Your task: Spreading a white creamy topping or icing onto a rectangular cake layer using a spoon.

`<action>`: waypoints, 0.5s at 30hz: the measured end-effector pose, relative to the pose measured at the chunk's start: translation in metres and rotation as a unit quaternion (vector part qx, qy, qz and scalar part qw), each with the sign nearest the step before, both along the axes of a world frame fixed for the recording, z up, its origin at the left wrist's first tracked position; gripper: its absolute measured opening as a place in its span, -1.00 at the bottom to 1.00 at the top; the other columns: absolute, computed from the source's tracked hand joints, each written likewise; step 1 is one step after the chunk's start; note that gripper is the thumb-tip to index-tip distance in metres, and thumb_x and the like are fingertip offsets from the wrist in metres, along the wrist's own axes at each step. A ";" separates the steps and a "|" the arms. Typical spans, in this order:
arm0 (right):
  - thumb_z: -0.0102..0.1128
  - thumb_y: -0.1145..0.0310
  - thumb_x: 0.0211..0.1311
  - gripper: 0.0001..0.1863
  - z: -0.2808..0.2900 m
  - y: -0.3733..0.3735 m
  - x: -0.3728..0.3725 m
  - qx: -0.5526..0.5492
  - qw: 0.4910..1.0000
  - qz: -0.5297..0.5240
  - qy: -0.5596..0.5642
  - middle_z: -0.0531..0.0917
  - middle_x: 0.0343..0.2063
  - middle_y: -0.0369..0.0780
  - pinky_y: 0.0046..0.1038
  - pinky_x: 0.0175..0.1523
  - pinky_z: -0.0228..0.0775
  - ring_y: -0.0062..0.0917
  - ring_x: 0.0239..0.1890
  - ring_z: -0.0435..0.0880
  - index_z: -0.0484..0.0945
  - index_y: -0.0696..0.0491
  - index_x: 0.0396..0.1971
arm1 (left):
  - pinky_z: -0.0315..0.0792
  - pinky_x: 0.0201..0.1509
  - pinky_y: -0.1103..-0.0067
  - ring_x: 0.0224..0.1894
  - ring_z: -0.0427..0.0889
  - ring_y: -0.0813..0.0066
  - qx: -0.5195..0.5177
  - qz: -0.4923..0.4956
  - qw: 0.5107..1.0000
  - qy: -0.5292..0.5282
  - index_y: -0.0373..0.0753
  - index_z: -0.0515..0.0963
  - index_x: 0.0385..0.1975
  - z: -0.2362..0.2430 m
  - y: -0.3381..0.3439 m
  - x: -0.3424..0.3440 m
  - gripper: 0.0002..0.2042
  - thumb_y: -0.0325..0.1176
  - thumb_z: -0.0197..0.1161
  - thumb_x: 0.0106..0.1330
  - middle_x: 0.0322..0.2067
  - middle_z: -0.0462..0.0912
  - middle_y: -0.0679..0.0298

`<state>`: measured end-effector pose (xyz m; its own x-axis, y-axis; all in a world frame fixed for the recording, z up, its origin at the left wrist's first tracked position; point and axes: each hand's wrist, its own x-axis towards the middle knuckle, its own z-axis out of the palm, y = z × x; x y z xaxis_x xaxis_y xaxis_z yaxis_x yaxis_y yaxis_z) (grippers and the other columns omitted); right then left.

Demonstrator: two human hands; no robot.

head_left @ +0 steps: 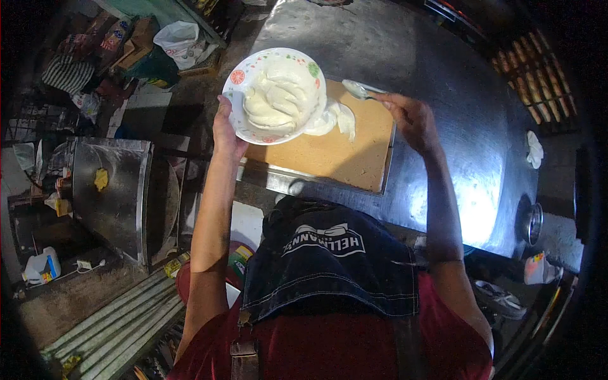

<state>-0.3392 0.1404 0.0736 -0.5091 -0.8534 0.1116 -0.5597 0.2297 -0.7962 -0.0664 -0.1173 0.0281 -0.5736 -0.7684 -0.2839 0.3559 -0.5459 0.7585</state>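
At twelve o'clock, slab (364, 155) is seemingly being creamed.
Spoon (356, 90) is being pinched by right hand (413, 120), bowl (244, 66) by left hand (227, 131), underside fingers hidden; spoon-lowering seems needed.

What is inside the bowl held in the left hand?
Pale, thick, swirled cream, with the bowl's printed inner wall showing around part of it. The bottom beneath the cream is covered, so I can't see it.

Head view, facing downward
I look from head height, near above the left hand (227, 132) and right hand (411, 120), onto the table (449, 126).
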 end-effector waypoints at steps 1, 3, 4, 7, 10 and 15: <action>0.09 0.35 0.45 -0.74 0.014 -0.005 -0.001 0.029 0.996 0.016 0.087 0.79 -0.24 -0.16 -0.40 -0.05 0.59 -0.46 -0.17 0.77 0.71 0.11 -0.07 | 0.35 0.39 0.21 0.33 0.43 0.11 -0.024 0.008 1.000 -0.014 -0.33 0.23 0.37 0.004 0.002 0.000 -0.39 0.05 -0.07 0.56 0.30 0.42 0.02; 0.17 0.32 0.36 -0.78 0.038 -0.018 -0.002 0.048 0.977 0.045 0.204 0.79 -0.25 -0.14 -0.32 -0.03 0.60 -0.29 -0.16 0.79 0.74 0.05 -0.17 | 0.35 0.39 0.20 0.32 0.44 0.10 -0.061 0.005 0.998 -0.029 -0.33 0.23 0.38 0.006 -0.002 0.005 -0.37 0.08 -0.06 0.55 0.31 0.41 0.02; 0.17 0.32 0.36 -0.78 0.042 -0.023 -0.006 0.049 0.977 0.041 0.204 0.79 -0.25 -0.14 -0.32 -0.03 0.60 -0.29 -0.16 0.79 0.74 0.05 -0.17 | 0.34 0.40 0.19 0.31 0.46 0.08 -0.095 -0.004 0.995 -0.037 -0.33 0.22 0.38 0.007 -0.004 0.003 -0.34 0.11 -0.05 0.53 0.31 0.40 0.02; 0.16 0.26 0.34 -0.79 0.044 -0.039 -0.015 -0.017 0.944 0.116 0.307 0.78 -0.32 -0.20 -0.22 -0.08 0.58 -0.28 -0.25 0.76 0.73 -0.05 -0.18 | 0.38 0.36 0.21 0.28 0.49 0.12 -0.141 -0.004 0.989 -0.039 -0.34 0.22 0.37 0.006 -0.010 0.002 -0.34 0.12 -0.04 0.53 0.28 0.43 0.01; 0.25 0.25 0.25 -0.82 0.041 -0.052 -0.007 -0.076 0.918 0.173 0.349 0.75 -0.40 -0.21 -0.19 -0.15 0.55 -0.24 -0.31 0.73 0.73 -0.03 -0.25 | 0.46 0.27 0.34 0.19 0.55 0.27 -0.171 0.005 0.985 0.000 -0.34 0.32 0.29 0.009 -0.009 0.000 -0.44 0.01 0.05 0.54 0.19 0.51 0.07; 0.22 0.40 0.22 -0.86 0.046 -0.050 0.017 -0.029 0.924 0.207 0.320 0.75 -0.40 -0.15 -0.20 -0.13 0.51 -0.29 -0.31 0.73 0.76 0.03 -0.33 | 0.42 0.28 0.41 0.19 0.53 0.35 -0.208 0.033 0.977 -0.012 -0.34 0.33 0.29 0.004 -0.011 -0.002 -0.48 -0.04 0.02 0.56 0.20 0.51 0.10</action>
<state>-0.3225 0.0903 0.1195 0.0450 -0.9431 0.3293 -0.9504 -0.1420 -0.2769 -0.0683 -0.1283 0.0323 -0.5167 -0.8548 0.0484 0.3584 -0.1646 0.9189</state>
